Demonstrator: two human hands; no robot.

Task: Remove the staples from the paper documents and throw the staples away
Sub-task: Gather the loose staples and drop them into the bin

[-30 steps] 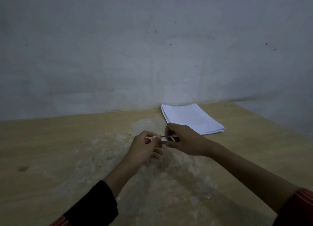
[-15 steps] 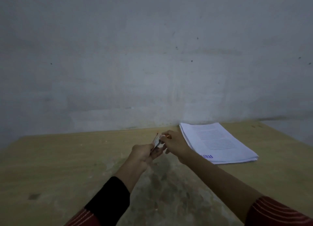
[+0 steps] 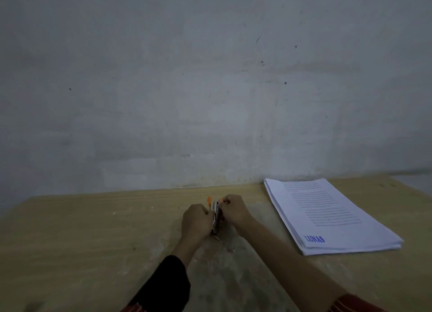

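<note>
Grips a small tool (image 3: 215, 218), dark and silvery with orange parts at the top, held upright between both hands just above the worktop (image 3: 93, 230). Left hand (image 3: 196, 220) clenched round the tool's left side, fingers curled about it. Right hand (image 3: 233, 212) pinching the tool from the right, near its upper end. Both hands close together across the tool, near the middle of the worktop. Too dim and small to make out the tool's working end.

To the right, well apart from the hands: a stack of paper documents (image 3: 327, 216), lying flat near the back edge of the worktop, with printed text on the top sheet and blue lettering at its near corner. Behind everything, a bare grey wall (image 3: 210, 78). On the left forearm, a black sleeve (image 3: 168, 281).
</note>
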